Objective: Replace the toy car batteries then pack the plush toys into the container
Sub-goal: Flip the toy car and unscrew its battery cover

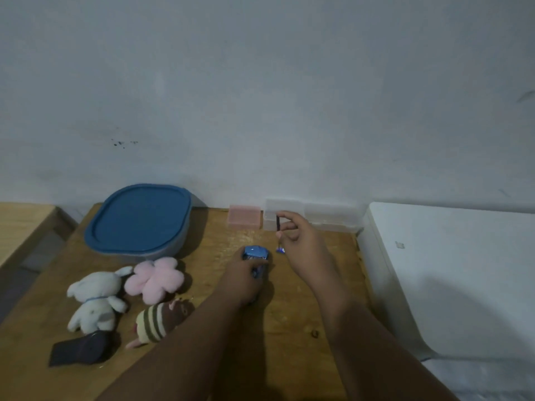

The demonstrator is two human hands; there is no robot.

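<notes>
I see the left hand [246,280] gripping a glossy blue toy car [256,252], the right hand [301,241] pinching a thin dark tool [278,224].

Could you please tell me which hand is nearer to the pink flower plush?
Left. The left hand, gripping the blue toy car, lies to the right of the pink flower plush; the right hand, pinching a thin tool, is farther right and back.

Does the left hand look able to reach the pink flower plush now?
Likely yes for reach: nothing stands between the left hand and the pink flower plush, but it grips the toy car, so it must let go first.
</notes>
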